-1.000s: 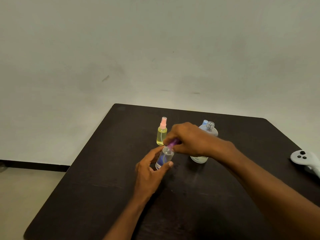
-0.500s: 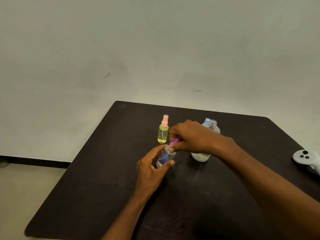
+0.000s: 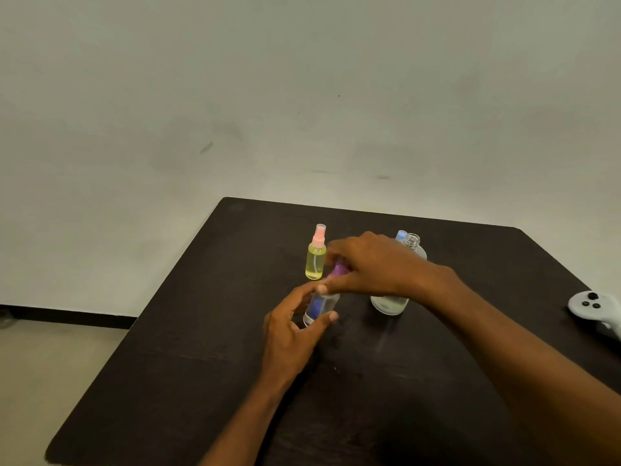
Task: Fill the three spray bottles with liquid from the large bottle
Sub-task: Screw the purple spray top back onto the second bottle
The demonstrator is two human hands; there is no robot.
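One spray bottle (image 3: 321, 306) in left hand (image 3: 292, 334); right hand (image 3: 373, 264) pinches cap (image 3: 337, 269).

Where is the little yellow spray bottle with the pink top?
In the head view, the yellow spray bottle stands upright on the dark table, just left of the right hand and beyond the purple-capped bottle that the left hand holds.
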